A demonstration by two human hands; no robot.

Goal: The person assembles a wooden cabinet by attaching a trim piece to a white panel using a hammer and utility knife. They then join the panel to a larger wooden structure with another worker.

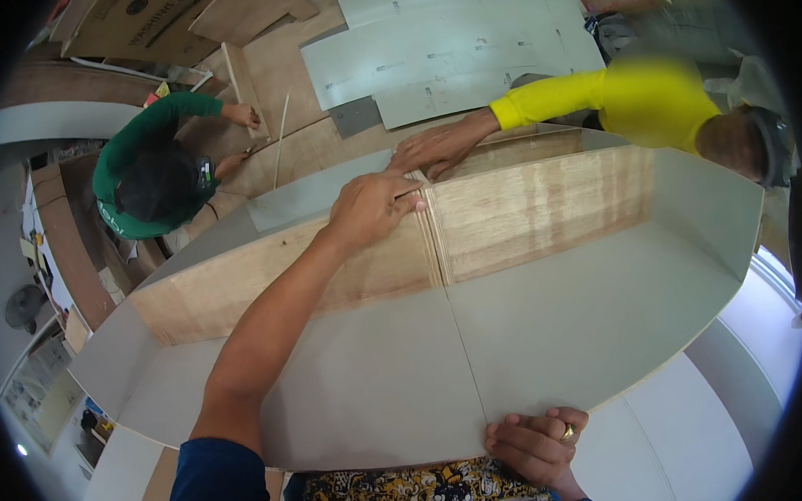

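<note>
My left hand (377,207) reaches forward and is closed over the top edge of the plywood boards where two sections meet. The left plywood board (286,278) and the right plywood board (542,204) stand upright on a grey-faced panel (380,377), their ends side by side at a narrow gap. My right hand (539,441), with a ring on one finger, curls over the panel's near edge beside a thin seam (466,346). Just beyond my left hand, a co-worker's hand (446,145) rests on the far side of the same joint.
A co-worker in a yellow sleeve (551,101) leans in from the far right. Another person in green (158,118) works at the far left, near wooden boards. Pale printed sheets (450,51) and a cardboard box (141,29) lie beyond. A fan (26,307) stands at left.
</note>
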